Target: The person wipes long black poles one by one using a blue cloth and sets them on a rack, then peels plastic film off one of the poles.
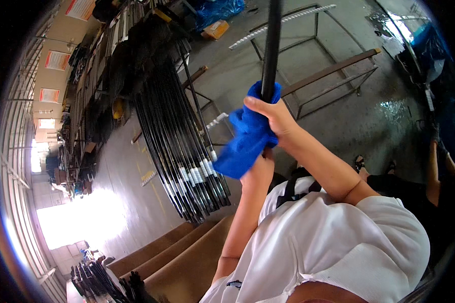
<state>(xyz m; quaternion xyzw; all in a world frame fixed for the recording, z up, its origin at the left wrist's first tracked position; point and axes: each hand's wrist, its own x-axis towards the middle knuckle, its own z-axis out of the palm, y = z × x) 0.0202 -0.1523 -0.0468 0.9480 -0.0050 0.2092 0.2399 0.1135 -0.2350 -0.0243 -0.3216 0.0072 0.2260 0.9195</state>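
Note:
A long black pole (271,45) runs up from my hands past the top edge of the view. Wrapped around its lower part is a blue cloth (245,144), with a loose corner hanging to the left. My right hand (274,117) is closed over the cloth and, through it, around the pole, thumb on top. Just below, my left hand (258,169) is closed at the pole's lower part, its fingers partly hidden by the cloth. To the left, many similar black poles (169,126) with white bands lie side by side in a row.
Metal frame stands (333,73) rest on the grey floor ahead, one with a white wrapped bar (283,26). Brown padded material (187,252) lies at lower left. A cardboard box (215,29) sits near blue plastic (220,12). Another person's forearm (433,171) shows at right.

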